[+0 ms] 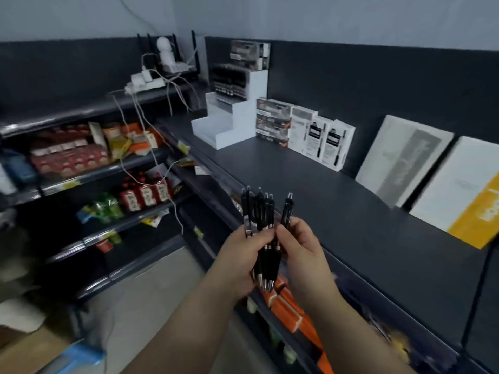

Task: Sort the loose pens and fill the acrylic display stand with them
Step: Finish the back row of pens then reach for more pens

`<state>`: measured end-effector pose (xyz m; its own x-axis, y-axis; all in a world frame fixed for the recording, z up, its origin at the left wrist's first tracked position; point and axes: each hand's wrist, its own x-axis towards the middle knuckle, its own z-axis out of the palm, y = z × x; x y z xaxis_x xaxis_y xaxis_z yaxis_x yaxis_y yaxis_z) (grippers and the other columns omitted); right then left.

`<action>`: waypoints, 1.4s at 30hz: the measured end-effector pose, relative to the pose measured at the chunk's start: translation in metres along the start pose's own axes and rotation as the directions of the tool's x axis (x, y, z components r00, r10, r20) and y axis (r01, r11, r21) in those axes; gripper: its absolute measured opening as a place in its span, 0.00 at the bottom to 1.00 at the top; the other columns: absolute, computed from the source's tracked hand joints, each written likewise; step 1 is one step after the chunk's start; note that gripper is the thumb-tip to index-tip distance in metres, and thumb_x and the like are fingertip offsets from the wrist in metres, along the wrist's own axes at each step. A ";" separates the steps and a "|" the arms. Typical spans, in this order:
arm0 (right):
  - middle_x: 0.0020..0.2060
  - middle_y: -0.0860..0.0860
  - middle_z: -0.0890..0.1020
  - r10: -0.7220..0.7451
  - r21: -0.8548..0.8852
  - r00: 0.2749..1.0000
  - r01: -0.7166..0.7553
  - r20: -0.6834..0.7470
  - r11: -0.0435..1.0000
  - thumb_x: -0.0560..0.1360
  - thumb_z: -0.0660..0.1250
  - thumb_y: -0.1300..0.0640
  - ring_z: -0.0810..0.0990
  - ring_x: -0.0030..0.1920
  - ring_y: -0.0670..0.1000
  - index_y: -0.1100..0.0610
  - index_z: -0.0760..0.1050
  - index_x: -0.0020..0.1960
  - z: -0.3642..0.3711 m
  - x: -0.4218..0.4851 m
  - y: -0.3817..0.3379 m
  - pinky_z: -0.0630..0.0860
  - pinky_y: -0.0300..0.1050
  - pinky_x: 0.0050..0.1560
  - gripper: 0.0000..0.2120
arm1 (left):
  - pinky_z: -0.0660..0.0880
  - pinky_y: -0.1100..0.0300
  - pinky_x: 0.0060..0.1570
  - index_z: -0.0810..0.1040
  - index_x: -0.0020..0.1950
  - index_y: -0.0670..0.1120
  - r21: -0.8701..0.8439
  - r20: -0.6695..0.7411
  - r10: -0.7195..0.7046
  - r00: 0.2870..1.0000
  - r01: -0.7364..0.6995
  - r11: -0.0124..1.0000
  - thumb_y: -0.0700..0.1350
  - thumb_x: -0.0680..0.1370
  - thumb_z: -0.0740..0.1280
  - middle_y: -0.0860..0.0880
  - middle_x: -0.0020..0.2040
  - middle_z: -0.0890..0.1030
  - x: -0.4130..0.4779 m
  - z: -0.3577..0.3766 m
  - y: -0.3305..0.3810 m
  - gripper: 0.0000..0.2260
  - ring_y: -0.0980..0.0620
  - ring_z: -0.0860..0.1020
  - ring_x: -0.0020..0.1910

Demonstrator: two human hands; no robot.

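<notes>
While the left hand (243,255) grips a bunch of black pens (259,211) near the shelf edge and the right hand (299,247) pinches a single pen (287,209) just beside it, the acrylic stand (243,114) far back looks stocked only in its upper tiers, so roughly midway.

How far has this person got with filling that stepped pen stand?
Partly done: on the display stand, the upper tiers already hold dark pens; the lower steps look bare. In hand: the left hand grips a bundle of black pens, the right hand pinches one pen apart. Left: filling the lower steps with them.
</notes>
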<state>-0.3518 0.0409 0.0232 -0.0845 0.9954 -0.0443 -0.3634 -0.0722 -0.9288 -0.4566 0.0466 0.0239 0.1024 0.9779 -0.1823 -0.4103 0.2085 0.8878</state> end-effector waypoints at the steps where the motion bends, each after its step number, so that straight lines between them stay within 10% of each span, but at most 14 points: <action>1: 0.48 0.55 0.84 0.031 0.043 0.999 -0.033 0.027 0.999 0.79 0.59 0.62 0.83 0.51 0.52 0.58 0.76 0.53 0.014 0.009 0.004 0.78 0.47 0.51 0.07 | 0.76 0.56 0.39 0.80 0.52 0.41 0.003 -0.019 0.022 1.000 -0.021 1.000 0.36 0.78 0.63 0.43 0.42 0.83 0.003 -0.014 0.006 0.07 0.48 0.82 0.41; 17: 0.44 0.62 0.83 0.120 -0.025 0.954 -0.118 0.274 0.993 0.76 0.63 0.63 0.81 0.44 0.56 0.65 0.80 0.48 0.142 0.249 0.041 0.78 0.51 0.51 0.08 | 0.79 0.55 0.45 0.80 0.50 0.42 0.056 -0.280 0.178 0.943 -0.169 0.984 0.33 0.76 0.64 0.43 0.43 0.83 0.165 -0.157 0.119 0.08 0.47 0.82 0.43; 22: 0.32 0.53 0.83 0.075 0.013 0.942 -0.084 0.328 0.996 0.76 0.62 0.65 0.81 0.32 0.48 0.60 0.79 0.40 0.161 0.332 0.019 0.78 0.38 0.34 0.10 | 0.75 0.44 0.54 0.82 0.46 0.43 0.027 -0.284 0.219 0.933 -0.221 0.975 0.34 0.76 0.65 0.41 0.43 0.83 0.242 -0.172 0.157 0.08 0.44 0.81 0.43; 32: 0.35 0.49 0.81 -0.276 -0.315 0.961 0.261 -0.004 0.913 0.73 0.69 0.61 0.77 0.34 0.44 0.53 0.78 0.42 0.168 0.457 -0.022 0.74 0.35 0.35 0.04 | 0.75 0.63 0.30 0.76 0.52 0.39 0.056 -0.246 0.171 0.954 -0.162 0.985 0.37 0.77 0.65 0.46 0.40 0.81 0.370 -0.213 0.210 0.05 0.55 0.80 0.33; 42: 0.34 0.41 0.78 -0.702 -0.683 0.639 0.362 -0.314 0.635 0.74 0.70 0.56 0.74 0.31 0.35 0.52 0.79 0.50 0.193 0.554 -0.059 0.71 0.27 0.37 0.05 | 0.76 0.62 0.33 0.75 0.48 0.43 0.080 0.116 0.126 0.985 -0.136 0.987 0.35 0.76 0.66 0.47 0.41 0.78 0.503 -0.239 0.281 0.04 0.55 0.80 0.33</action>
<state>-0.5565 0.5842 0.1247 0.4922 0.7068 0.5081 0.3721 0.3569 -0.8568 -0.7368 0.6004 0.0810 0.1545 0.9878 -0.0185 -0.3465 0.0717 0.9353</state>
